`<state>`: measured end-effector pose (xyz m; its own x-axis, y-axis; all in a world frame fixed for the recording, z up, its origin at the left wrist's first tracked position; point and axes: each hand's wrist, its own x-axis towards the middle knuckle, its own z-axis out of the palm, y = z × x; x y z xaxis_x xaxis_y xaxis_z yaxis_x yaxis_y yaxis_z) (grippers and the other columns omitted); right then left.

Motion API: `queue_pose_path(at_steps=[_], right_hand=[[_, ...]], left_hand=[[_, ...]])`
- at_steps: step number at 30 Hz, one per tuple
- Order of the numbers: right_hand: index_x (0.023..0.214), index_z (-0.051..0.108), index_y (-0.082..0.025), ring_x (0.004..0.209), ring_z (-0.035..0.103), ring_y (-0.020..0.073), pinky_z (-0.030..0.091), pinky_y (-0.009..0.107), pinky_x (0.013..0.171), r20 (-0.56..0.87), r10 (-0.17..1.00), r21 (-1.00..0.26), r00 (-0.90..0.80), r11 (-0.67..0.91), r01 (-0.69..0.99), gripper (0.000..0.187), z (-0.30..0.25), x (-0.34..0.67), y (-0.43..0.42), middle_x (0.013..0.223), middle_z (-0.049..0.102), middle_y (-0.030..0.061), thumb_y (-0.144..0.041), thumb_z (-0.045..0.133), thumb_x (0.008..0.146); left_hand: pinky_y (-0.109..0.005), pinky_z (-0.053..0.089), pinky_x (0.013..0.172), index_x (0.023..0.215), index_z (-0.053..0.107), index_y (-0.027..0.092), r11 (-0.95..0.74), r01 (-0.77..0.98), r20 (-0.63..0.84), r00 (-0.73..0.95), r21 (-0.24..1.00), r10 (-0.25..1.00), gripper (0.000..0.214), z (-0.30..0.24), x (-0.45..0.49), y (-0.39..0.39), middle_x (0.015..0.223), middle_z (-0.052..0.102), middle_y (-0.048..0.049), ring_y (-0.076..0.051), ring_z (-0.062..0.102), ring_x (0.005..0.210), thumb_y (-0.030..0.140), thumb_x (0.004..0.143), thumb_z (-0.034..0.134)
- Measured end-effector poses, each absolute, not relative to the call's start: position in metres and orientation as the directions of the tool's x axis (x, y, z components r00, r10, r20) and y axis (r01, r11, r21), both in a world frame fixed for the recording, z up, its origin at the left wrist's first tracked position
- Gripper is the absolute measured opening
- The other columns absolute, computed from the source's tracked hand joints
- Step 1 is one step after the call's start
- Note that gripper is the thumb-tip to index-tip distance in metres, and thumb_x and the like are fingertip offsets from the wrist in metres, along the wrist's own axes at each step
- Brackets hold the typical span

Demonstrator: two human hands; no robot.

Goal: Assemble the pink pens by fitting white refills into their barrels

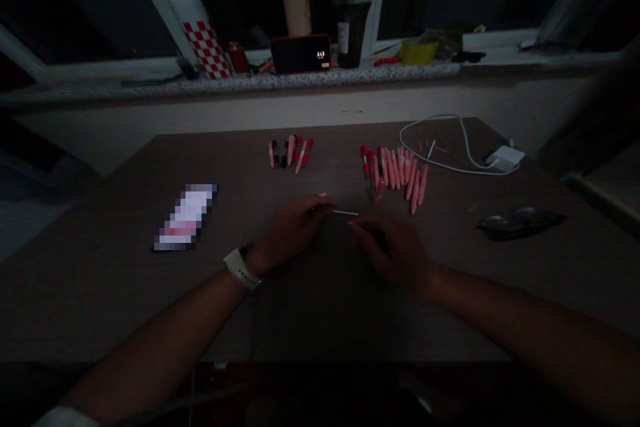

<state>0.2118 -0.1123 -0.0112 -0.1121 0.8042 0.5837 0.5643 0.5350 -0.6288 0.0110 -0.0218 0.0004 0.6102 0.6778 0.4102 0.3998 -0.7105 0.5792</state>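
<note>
My left hand (299, 225), with a white watch on its wrist, pinches a thin pale rod (346, 213) that sticks out to the right. A small pink tip shows just above its fingers. Close to the rod's free end, my right hand (393, 250) has its thumb and fingers pressed together; a tiny pinkish bit may be between them, too dim to name. Just beyond the hands lies a row of pink pens (395, 167) with some red ones at its left. A smaller group of pink, red and black pens (290, 152) lies farther left.
A lit phone (187, 217) lies at left on the table (120, 280). At right are glasses (520, 223), a white charger (507, 158) with its cable, and small pink pieces (426, 144). The sill holds a checkered bottle (205, 47), a display clock (300, 55) and a cup (351, 33).
</note>
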Motion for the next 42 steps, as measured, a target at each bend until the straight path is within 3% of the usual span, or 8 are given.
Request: queue_pose_path(at_steps=[3,7,19,22,26,28,33,42], right_hand=[[0.102,0.064,-0.019,0.062,0.064,0.0129,0.045,0.023,0.058,0.469,0.881,-0.717,-0.062,0.421,0.556,0.019,-0.013,0.213,-0.106,0.073,0.071,0.0012,-0.034,0.055,0.094],[0.096,0.063,-0.018,0.060,0.064,0.0125,0.043,0.023,0.055,0.352,0.936,-0.781,-0.019,0.304,0.546,0.019,-0.015,0.216,-0.100,0.071,0.070,0.0008,-0.036,0.054,0.094],[0.093,0.065,-0.020,0.063,0.065,0.0145,0.043,0.026,0.058,0.296,0.952,-0.754,-0.075,0.281,0.594,0.019,-0.016,0.216,-0.094,0.074,0.071,0.0013,-0.037,0.056,0.094],[0.091,0.065,-0.019,0.065,0.065,0.0145,0.043,0.026,0.060,0.286,0.956,-0.757,-0.070,0.270,0.594,0.020,-0.014,0.216,-0.093,0.075,0.071,0.0013,-0.036,0.056,0.094],[0.088,0.065,-0.019,0.064,0.064,0.0134,0.043,0.025,0.060,0.287,0.954,-0.765,-0.086,0.283,0.578,0.020,-0.014,0.216,-0.093,0.075,0.071,0.0005,-0.035,0.055,0.094],[0.087,0.064,-0.019,0.062,0.064,0.0128,0.042,0.024,0.059,0.297,0.950,-0.766,-0.100,0.299,0.569,0.020,-0.014,0.216,-0.093,0.073,0.071,-0.0003,-0.034,0.055,0.094],[0.091,0.064,-0.020,0.065,0.065,0.0133,0.042,0.024,0.059,0.316,0.942,-0.763,-0.110,0.321,0.561,0.018,-0.014,0.216,-0.093,0.075,0.072,-0.0005,-0.034,0.055,0.094],[0.088,0.063,-0.019,0.064,0.065,0.0134,0.042,0.024,0.060,0.312,0.945,-0.768,-0.097,0.311,0.559,0.018,-0.014,0.217,-0.093,0.075,0.072,-0.0002,-0.033,0.055,0.095]], left_hand=[[-0.034,0.050,0.094,0.114,0.064,0.020,-0.732,0.394,0.441,0.606,0.556,0.662,0.024,-0.001,0.015,-0.026,0.110,0.071,-0.0044,-0.019,0.067,0.102,0.027,0.092,0.059],[-0.037,0.046,0.102,0.107,0.066,0.020,-0.766,0.383,0.471,0.620,0.516,0.627,0.018,-0.004,0.017,-0.027,0.111,0.071,-0.0036,-0.021,0.060,0.117,0.024,0.091,0.060],[-0.038,0.046,0.102,0.108,0.067,0.021,-0.794,0.358,0.512,0.618,0.492,0.596,0.018,-0.004,0.022,-0.027,0.110,0.071,-0.0046,-0.021,0.061,0.115,0.025,0.092,0.059],[-0.038,0.046,0.102,0.109,0.067,0.022,-0.731,0.349,0.481,0.576,0.587,0.661,0.019,-0.005,0.024,-0.030,0.112,0.070,-0.0048,-0.021,0.060,0.116,0.026,0.091,0.060],[-0.034,0.052,0.093,0.098,0.064,0.019,-0.513,0.214,0.358,0.499,0.831,0.789,0.013,-0.004,0.029,-0.031,0.098,0.073,-0.0049,-0.019,0.067,0.101,0.028,0.090,0.061],[-0.035,0.051,0.094,0.096,0.063,0.018,-0.424,0.159,0.302,0.489,0.892,0.819,0.012,-0.004,0.030,-0.031,0.095,0.074,-0.0051,-0.018,0.069,0.096,0.028,0.089,0.063],[-0.040,0.040,0.109,0.091,0.064,0.018,-0.389,0.173,0.251,0.520,0.905,0.816,0.011,-0.004,0.031,-0.030,0.093,0.074,-0.0041,-0.019,0.068,0.098,0.027,0.085,0.068],[-0.035,0.054,0.088,0.093,0.060,0.016,-0.304,0.132,0.209,0.477,0.943,0.854,0.018,-0.001,0.033,-0.029,0.090,0.073,-0.0060,-0.019,0.070,0.091,0.029,0.083,0.068]])
